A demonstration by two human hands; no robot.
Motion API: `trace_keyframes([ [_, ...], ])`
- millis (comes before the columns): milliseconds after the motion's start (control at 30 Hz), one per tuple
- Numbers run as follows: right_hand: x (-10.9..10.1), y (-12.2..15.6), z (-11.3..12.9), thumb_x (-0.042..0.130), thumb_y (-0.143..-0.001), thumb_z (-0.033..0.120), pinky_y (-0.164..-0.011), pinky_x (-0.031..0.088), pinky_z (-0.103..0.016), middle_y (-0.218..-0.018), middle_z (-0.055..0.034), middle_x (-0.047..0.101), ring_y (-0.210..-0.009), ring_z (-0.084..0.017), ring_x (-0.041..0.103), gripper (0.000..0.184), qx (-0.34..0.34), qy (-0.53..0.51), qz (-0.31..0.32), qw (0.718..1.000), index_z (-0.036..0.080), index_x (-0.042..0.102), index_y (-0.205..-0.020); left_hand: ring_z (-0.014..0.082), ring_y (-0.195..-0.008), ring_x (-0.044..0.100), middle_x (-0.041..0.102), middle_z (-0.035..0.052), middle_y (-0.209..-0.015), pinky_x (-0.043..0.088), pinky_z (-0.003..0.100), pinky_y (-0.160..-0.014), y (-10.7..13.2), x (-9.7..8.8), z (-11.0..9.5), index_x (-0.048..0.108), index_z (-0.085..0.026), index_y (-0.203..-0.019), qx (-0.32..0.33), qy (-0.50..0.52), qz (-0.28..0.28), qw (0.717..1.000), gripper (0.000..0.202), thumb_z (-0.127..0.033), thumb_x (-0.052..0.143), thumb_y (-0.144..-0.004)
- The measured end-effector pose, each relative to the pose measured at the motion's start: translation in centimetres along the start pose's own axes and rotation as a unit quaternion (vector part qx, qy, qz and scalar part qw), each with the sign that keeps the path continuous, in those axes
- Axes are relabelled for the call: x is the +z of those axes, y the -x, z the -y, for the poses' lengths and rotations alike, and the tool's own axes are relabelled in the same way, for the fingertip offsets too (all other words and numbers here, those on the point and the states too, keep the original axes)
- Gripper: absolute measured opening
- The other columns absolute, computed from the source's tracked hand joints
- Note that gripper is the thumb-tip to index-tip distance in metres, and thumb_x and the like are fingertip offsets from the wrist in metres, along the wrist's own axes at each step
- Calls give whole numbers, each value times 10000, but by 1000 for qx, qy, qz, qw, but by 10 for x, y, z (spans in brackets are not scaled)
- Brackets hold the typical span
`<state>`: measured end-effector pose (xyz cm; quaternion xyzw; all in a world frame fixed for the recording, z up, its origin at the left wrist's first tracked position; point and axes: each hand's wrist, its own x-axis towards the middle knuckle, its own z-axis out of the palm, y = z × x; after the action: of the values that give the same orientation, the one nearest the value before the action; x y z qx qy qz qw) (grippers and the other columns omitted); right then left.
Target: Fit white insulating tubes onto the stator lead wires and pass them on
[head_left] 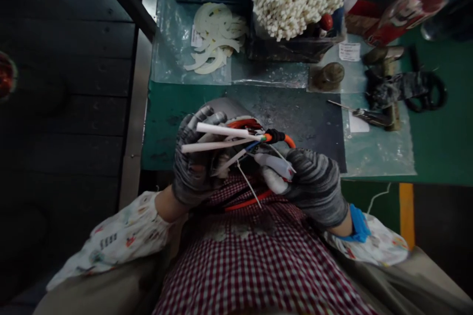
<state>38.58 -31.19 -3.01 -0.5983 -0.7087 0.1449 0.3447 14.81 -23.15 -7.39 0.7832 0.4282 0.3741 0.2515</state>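
The left hand [194, 157] is cradling the white sleeves [221, 130] on the wire ends, apparently pinching the lowest, while the right hand [314, 182] is gripping a pale tool [275, 163]. The orange cable [290, 141] is curving above the lap at the bench's [158, 130] near edge; a thin tie [248, 183] is dangling below the wires. The person seems to be dressing the wire ends, which is probably calling for steady fanned wires and careful tool placement.
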Motion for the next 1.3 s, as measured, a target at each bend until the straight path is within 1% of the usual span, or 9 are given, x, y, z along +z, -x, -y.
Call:
trace_keyframes([
  [100,-5,-4,-3,750,-993,410,-562,518,-353,-779,-20,770,-627,-209,698,129,1,54,-2,999,302,799,-1044,332,-1494,601,659,57,-1545,452,582,-1283,-23,1,-17,541,-380,-1537,113,-46,-14,992,512,-353,627,-1034],
  [267,-10,-10,-5,719,-996,408,-564,475,-378,-756,-23,752,-622,-224,661,115,-15,65,-9,998,304,767,-1006,375,-1482,605,665,133,-1535,462,597,-1251,-54,3,-27,563,-262,-1535,168,-120,50,977,496,-344,567,-1046],
  [467,-9,-11,-16,739,-968,377,-604,463,-375,-817,-43,782,-689,-235,672,133,6,109,-23,994,291,808,-1043,405,-1442,615,675,139,-1490,449,565,-1254,-83,6,-27,600,-224,-1505,127,-125,118,977,498,-440,580,-1057],
  [600,-5,-17,-23,708,-993,532,-561,382,-365,-801,-67,758,-617,-213,598,310,53,163,-69,983,251,815,-1069,384,-1279,697,728,142,-1321,534,544,-1158,-105,11,-35,669,-177,-1377,130,-163,143,968,421,-391,531,-1041],
  [700,-2,-24,-23,675,-1007,514,-607,389,-346,-813,-77,741,-674,-213,623,331,83,177,-40,980,218,805,-1074,359,-1140,724,744,145,-1206,580,522,-1075,-121,15,-43,692,-155,-1269,112,-206,179,956,369,-353,527,-1004],
  [800,0,-28,-22,662,-1009,465,-625,390,-351,-801,-80,753,-677,-219,653,299,71,194,-27,978,206,810,-1003,332,-1109,726,750,114,-1165,583,466,-1068,-131,19,-46,683,-181,-1245,100,-198,191,956,339,-353,606,-963],
  [900,1,-24,-25,670,-993,470,-592,402,-362,-750,-75,760,-632,-224,658,300,54,197,-72,976,214,822,-958,346,-1143,720,734,125,-1173,570,487,-1099,-136,23,-44,669,-187,-1231,112,-182,186,959,319,-365,637,-968],
  [1133,-16,0,-45,706,-971,395,-732,655,-370,-1019,-38,877,-835,-239,813,239,166,-44,-139,975,263,820,-1134,299,-1077,738,756,113,-1126,638,452,-985,-131,20,-39,691,-165,-1120,149,-168,97,970,221,-277,620,-944],
  [1300,-37,-28,-79,674,-1037,432,-1067,639,-466,-1243,-50,854,-1158,-269,802,294,205,-152,-203,945,272,806,-1246,337,-961,782,795,140,-1226,643,423,-766,-120,-4,-60,745,-200,-1267,162,-287,151,932,293,-279,648,-1002],
])
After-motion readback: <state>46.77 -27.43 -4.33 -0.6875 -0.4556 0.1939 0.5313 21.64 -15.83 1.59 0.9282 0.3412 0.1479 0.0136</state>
